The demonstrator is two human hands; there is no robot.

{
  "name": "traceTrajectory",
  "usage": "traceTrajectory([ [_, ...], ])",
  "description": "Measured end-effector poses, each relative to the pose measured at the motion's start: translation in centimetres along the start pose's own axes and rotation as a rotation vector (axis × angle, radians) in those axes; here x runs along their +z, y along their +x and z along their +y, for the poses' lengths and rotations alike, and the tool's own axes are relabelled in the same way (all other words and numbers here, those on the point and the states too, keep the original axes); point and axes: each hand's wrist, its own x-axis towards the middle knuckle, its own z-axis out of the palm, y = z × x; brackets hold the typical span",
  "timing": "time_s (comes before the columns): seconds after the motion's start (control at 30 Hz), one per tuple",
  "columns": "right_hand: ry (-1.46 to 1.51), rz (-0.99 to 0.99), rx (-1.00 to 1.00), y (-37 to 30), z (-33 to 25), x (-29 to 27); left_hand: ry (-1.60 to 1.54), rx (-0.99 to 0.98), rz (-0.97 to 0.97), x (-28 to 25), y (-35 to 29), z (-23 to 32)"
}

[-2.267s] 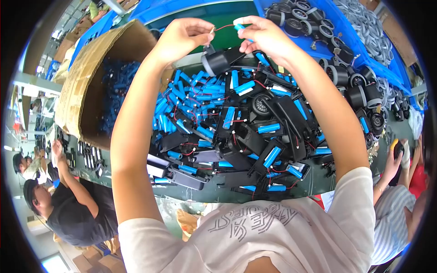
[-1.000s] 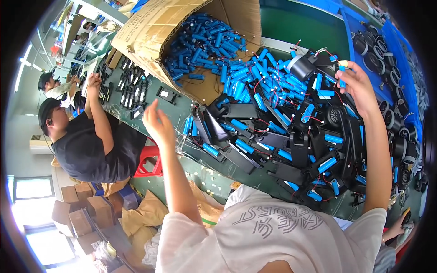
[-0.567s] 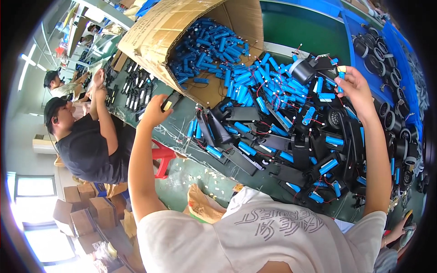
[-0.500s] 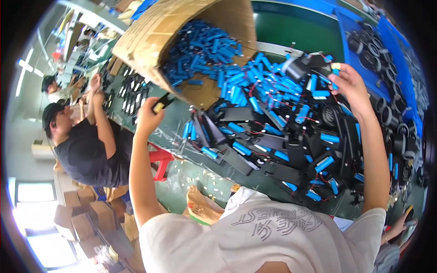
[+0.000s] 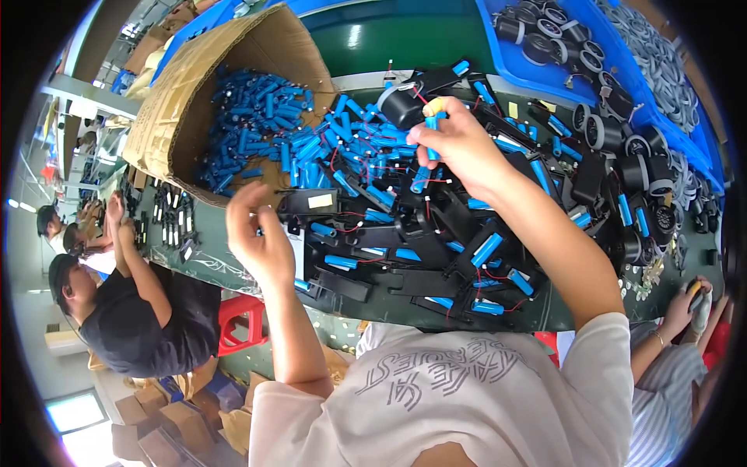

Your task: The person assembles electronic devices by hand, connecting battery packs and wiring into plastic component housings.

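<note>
My right hand [image 5: 467, 148] pinches a blue cylindrical battery [image 5: 434, 146] upright between thumb and fingers; a pale yellow piece shows at its top. Beneath it lie loose blue batteries with thin red leads and black plastic housings [image 5: 440, 284]. My left hand [image 5: 261, 237] holds nothing, its fingers apart and slightly blurred, beside the pile's left edge. Just right of its fingers lies a black housing with a pale yellow patch [image 5: 320, 201]. Left of my right hand sits a round black part [image 5: 400, 107] with a grey rim.
A tipped cardboard box [image 5: 173, 117] spills blue batteries onto the green table. Blue trays [image 5: 498, 66] at the far right hold round black parts and grey rings. Two co-workers sit at the left, near a red stool [image 5: 243, 321]; another person's hand [image 5: 685, 303] shows at the right.
My left hand has let go of the black piece with the pale yellow patch, and its fingers have spread. My right hand has moved left over the pile, still holding the battery. The view has shifted.
</note>
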Motion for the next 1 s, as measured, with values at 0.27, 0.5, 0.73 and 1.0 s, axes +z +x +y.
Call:
traceTrajectory([
  [0.27, -0.011, 0.043, -0.021, 0.7, -0.2, -1.3, 0.482, 0.393, -0.719, -1.2, 3.4, -0.6],
  [0.5, 0.035, -0.024, -0.070, 1.5, -0.1, -1.0, 0.250, 0.211, -0.880, -1.0, 8.1, -1.4],
  [0.73, -0.281, -0.105, -0.426, 3.9, 0.6, 1.1, 0.017, 0.115, -0.824, 4.2, 9.4, 4.3],
  [1.0, 0.330, -0.183, -0.017, 3.2, -0.8, 2.4, -1.210, -0.423, -0.522, 10.7, 4.6, 4.4],
])
